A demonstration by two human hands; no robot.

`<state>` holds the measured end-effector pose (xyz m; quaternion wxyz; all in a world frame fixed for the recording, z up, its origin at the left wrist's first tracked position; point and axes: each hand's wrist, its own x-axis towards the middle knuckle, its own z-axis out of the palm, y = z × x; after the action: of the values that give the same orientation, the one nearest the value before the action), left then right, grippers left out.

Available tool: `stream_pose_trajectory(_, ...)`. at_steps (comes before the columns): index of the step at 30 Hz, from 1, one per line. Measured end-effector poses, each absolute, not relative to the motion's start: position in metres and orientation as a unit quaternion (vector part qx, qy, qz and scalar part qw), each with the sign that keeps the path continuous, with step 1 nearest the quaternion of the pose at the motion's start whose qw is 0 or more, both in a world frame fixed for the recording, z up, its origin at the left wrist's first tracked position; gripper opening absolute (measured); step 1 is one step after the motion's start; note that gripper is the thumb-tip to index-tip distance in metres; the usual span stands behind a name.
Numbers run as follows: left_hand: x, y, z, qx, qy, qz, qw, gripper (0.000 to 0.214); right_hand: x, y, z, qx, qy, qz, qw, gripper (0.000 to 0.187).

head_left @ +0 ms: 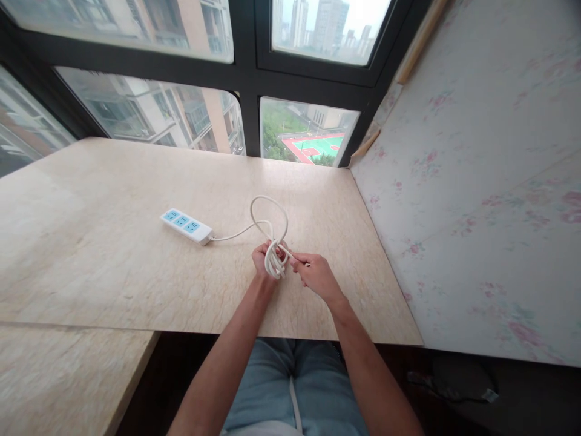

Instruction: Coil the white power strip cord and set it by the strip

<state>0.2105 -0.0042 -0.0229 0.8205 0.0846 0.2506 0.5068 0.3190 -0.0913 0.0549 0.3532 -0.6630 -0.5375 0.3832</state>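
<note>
A white power strip (187, 226) with blue socket faces lies on the stone ledge, left of my hands. Its white cord (275, 259) runs right from the strip, rises in a loose loop and gathers into a bundle of coils. My left hand (262, 257) is closed around the coiled bundle, partly hidden behind it. Just to the right, my right hand (313, 274) pinches a length of the cord close to the coils. The cord's plug end cannot be made out.
The beige stone ledge (113, 266) spans the view below dark-framed windows (247, 79). A flowered wall (467, 181) bounds it on the right. Below the front edge, a dark cable (454, 396) lies in shadow at lower right.
</note>
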Motion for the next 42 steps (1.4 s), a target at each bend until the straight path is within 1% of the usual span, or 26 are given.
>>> stream_pose_trajectory(3,0.212,-0.003,-0.026,0.081,0.246,0.533,0.806,0.016,0.315,-0.079,0.051,-0.645,-0.552,0.359,0.388,0.027)
stream_pose_trajectory(5,0.212,-0.002,-0.026,0.073,0.244,0.542,0.801,0.014,0.313,-0.075,0.047,-0.623,-0.538,0.384,0.418,0.028)
stream_pose_trajectory(9,0.21,-0.002,-0.022,0.071,0.226,0.535,0.811,0.018,0.314,-0.08,0.039,-0.58,-0.49,0.478,0.441,0.041)
stream_pose_trajectory(13,0.208,-0.004,-0.015,0.071,0.212,0.529,0.819,0.025,0.325,-0.095,0.026,-0.519,-0.509,0.512,0.457,0.057)
stream_pose_trajectory(16,0.208,-0.007,-0.01,0.074,0.195,0.532,0.821,0.026,0.338,-0.112,0.014,-0.536,-0.556,0.455,0.444,0.062)
stream_pose_trajectory(20,0.208,-0.009,-0.007,0.074,0.199,0.54,0.814,0.026,0.348,-0.14,0.003,-0.616,-0.618,0.317,0.372,0.071)
stream_pose_trajectory(22,0.209,-0.009,-0.007,0.071,0.19,0.539,0.817,0.024,0.345,-0.151,-0.001,-0.654,-0.626,0.244,0.347,0.065)
stream_pose_trajectory(26,0.209,-0.008,-0.007,0.069,0.19,0.54,0.817,0.022,0.329,-0.163,-0.007,-0.697,-0.632,0.123,0.317,0.031)
stream_pose_trajectory(28,0.209,-0.008,-0.008,0.068,0.194,0.538,0.817,0.022,0.321,-0.165,-0.011,-0.704,-0.631,0.09,0.312,0.023)
stream_pose_trajectory(31,0.209,-0.009,-0.008,0.065,0.196,0.534,0.82,0.022,0.316,-0.168,-0.016,-0.7,-0.616,0.073,0.355,0.028)
stream_pose_trajectory(34,0.209,-0.009,-0.009,0.058,0.196,0.535,0.82,0.02,0.317,-0.169,-0.017,-0.683,-0.595,0.085,0.415,0.037)
stream_pose_trajectory(36,0.21,-0.009,-0.01,0.052,0.192,0.535,0.821,0.02,0.318,-0.168,-0.015,-0.674,-0.59,0.092,0.436,0.04)
stream_pose_trajectory(42,0.211,-0.008,-0.011,0.057,0.196,0.526,0.825,0.022,0.314,-0.149,0.011,-0.647,-0.581,0.146,0.471,0.038)
